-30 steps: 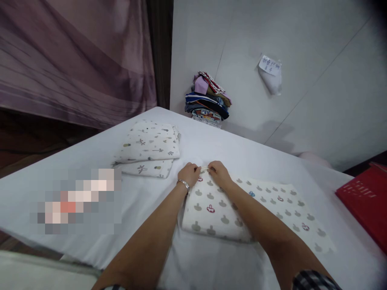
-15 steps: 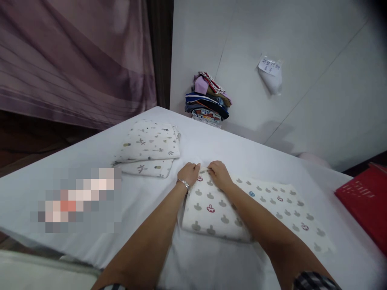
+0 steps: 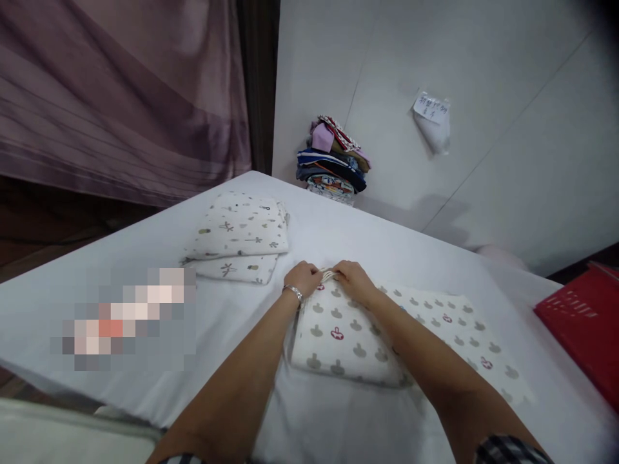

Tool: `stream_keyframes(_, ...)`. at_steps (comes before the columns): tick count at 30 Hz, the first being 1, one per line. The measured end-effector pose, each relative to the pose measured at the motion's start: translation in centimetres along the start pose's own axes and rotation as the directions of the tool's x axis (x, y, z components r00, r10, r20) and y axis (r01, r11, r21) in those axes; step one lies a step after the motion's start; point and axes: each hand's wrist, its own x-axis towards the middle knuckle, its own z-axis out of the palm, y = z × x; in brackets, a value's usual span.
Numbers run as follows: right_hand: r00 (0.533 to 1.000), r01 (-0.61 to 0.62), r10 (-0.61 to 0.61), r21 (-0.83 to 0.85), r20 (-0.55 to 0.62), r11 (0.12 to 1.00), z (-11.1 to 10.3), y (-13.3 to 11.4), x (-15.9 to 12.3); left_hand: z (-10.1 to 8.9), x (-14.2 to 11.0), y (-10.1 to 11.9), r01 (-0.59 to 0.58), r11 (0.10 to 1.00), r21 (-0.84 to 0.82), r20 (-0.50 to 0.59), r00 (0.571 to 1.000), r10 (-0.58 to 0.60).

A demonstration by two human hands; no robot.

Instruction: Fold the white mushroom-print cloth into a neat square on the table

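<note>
A white cloth with grey and a few red mushroom-like prints (image 3: 338, 335) lies partly folded on the white-covered table (image 3: 309, 419). Its left part is stacked in layers, while a flatter part stretches off to the right under my right forearm. My left hand (image 3: 304, 278), with a bracelet at the wrist, pinches the cloth's far edge. Just beside it, my right hand (image 3: 356, 281) grips the same edge, and several layers show between the fingers. To the left rests a second folded cloth (image 3: 236, 232) with small plant prints, apart from both hands.
Against the wall stands a pile of folded clothes (image 3: 333, 158). A red object (image 3: 580, 328) with pale lettering sits at the right edge. Something pixelated (image 3: 130, 319) lies on the left. A mauve curtain (image 3: 120, 96) hangs behind; a labelled plastic bag (image 3: 432, 122) is on the wall.
Both hands stay at the cloth's far edge. My right hand has shifted slightly right, and more of the layered edge shows between the hands.
</note>
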Motion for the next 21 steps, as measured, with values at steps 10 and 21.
stream_keyframes(10,0.996,-0.088,0.085,0.102,0.031,0.991,-0.5,0.6,0.9,0.2,0.0,0.4,0.039,0.975,-0.220,-0.115,0.991,-0.066)
stream_keyframes(21,0.989,-0.151,0.148,0.209,0.028,0.966,0.3,1.6,1.6,0.4,-0.2,0.3,-0.054,0.981,-0.188,-0.142,0.989,0.028)
